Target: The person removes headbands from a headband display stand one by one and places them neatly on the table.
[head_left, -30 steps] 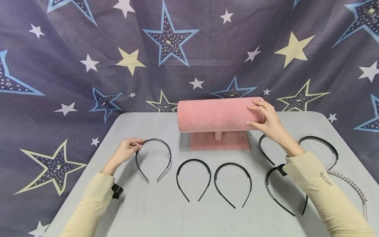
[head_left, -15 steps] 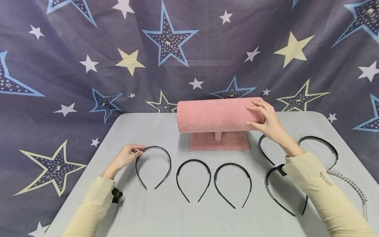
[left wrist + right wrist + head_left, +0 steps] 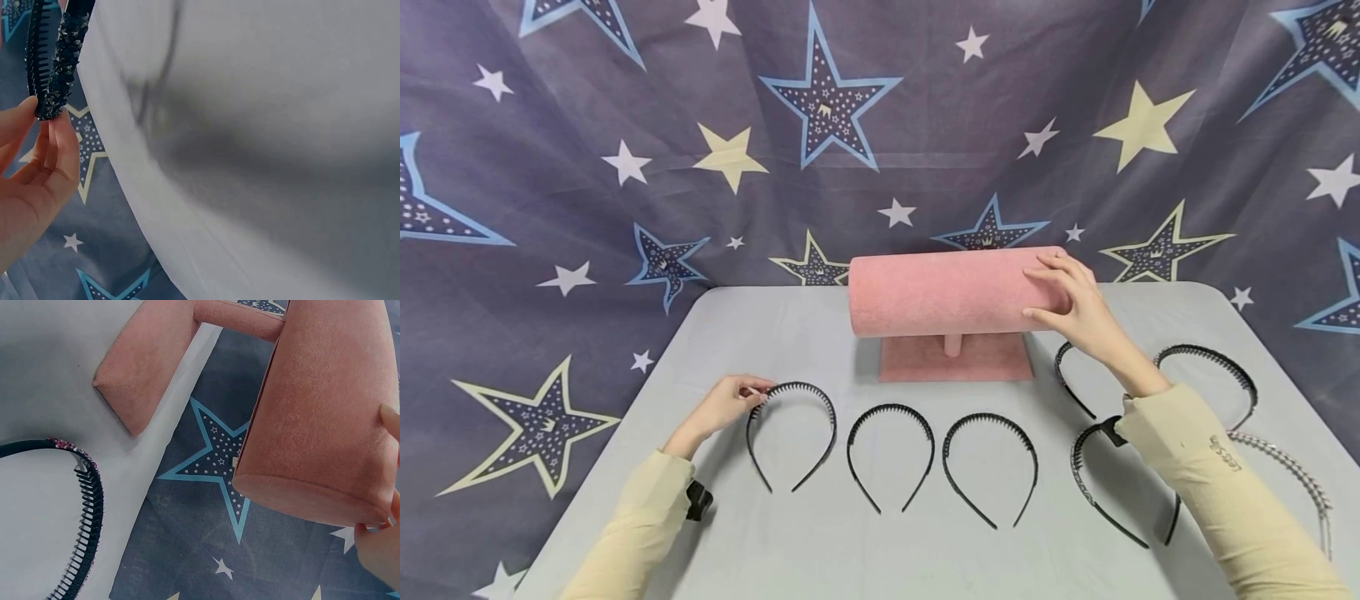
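Observation:
My left hand (image 3: 722, 405) pinches a black toothed headband (image 3: 797, 385) at the upper left of its arch, at the left of the table. Dark sequins cover the outside of this headband (image 3: 67, 59) in the left wrist view, where thumb and fingertips meet on it. At the back stands a pink velvety roll stand, its roll (image 3: 940, 293) lying level on a post above a flat base (image 3: 955, 367). My right hand (image 3: 1078, 308) grips the right end of the roll, thumb in front and fingers over the top; the right wrist view shows the bare round end (image 3: 312, 500).
Two black headbands, one left (image 3: 891, 407) and one right (image 3: 988, 417), lie side by side in front of the stand. Several more, including a pale beaded one (image 3: 1288, 458), lie at the right, partly under my right forearm (image 3: 1217, 467). A starry cloth (image 3: 925, 100) hangs behind the table.
My left hand has brought the headband down and toward me, level with the row of the other two. My right hand has stayed on the roll.

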`<action>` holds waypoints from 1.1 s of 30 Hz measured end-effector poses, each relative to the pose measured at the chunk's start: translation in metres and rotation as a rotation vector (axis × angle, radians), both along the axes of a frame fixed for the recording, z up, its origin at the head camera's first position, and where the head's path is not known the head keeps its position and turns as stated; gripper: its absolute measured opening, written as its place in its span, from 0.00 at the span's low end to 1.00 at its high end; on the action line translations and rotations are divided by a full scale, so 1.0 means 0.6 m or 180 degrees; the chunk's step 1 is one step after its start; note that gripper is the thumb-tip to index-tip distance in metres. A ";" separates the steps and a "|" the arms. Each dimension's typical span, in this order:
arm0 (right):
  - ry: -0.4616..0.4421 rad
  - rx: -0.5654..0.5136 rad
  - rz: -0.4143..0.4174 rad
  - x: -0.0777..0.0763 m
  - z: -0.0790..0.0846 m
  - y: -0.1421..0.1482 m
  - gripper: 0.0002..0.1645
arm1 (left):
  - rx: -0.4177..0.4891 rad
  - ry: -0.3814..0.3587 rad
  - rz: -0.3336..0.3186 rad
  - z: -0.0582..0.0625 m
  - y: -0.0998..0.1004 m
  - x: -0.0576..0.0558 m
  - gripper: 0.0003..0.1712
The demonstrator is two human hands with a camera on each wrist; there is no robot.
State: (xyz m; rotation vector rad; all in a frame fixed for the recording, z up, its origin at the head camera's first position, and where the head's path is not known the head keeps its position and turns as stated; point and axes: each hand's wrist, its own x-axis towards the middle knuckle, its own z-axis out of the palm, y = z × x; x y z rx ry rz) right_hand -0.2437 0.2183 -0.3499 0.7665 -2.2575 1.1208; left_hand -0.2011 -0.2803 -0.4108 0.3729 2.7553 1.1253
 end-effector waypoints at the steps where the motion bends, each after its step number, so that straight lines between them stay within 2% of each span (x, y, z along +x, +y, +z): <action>1: -0.0005 -0.0001 0.0001 0.000 0.000 0.000 0.30 | 0.0007 -0.0007 -0.0013 -0.002 0.001 0.000 0.15; 8: -0.0006 0.0026 -0.0002 0.000 -0.001 0.001 0.30 | -0.0006 -0.0104 0.0002 -0.012 0.000 0.002 0.15; 18: 0.0035 0.0037 -0.0023 -0.003 -0.004 0.002 0.30 | -0.0032 -0.0069 -0.0077 -0.018 0.003 0.003 0.14; 33: 0.0036 0.0028 -0.0021 -0.002 -0.003 0.002 0.30 | -0.0136 -0.0058 -0.0053 -0.027 0.006 0.002 0.13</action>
